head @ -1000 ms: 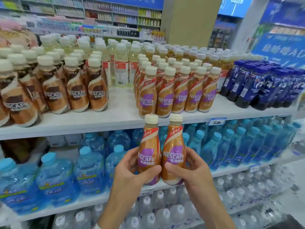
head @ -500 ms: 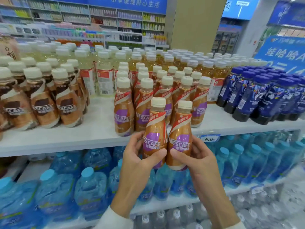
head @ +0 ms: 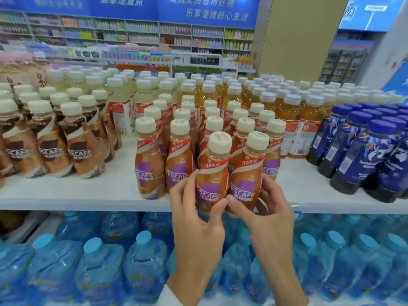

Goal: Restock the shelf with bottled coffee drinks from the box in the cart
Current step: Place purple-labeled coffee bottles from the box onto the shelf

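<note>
— Where are the two bottles now?
— The left hand [head: 194,217] grips one brown plastic coffee bottle [head: 212,171] with a cream cap and a purple label. Its thumb lies across the front of the label and the fingers curl behind. The right hand [head: 271,208] grips a second coffee bottle [head: 246,171] of the same kind, thumb in front, fingers around the right side.
— Do the two touch?
— Yes, they are upright, side by side and pressed together. The two thumbs almost meet at the low part of the labels.
— And relative to the shelf?
— Both are at the front edge of the white shelf board [head: 88,193], just in front of the rows of purple-label bottles [head: 150,166]. I cannot tell if their bottoms rest on the board, because the hands cover them.
— What stands around?
— On the left there are brown-label coffee bottles [head: 50,151], on the right dark blue bottles [head: 353,155], and big blue water bottles [head: 99,261] fill the shelf below
</note>
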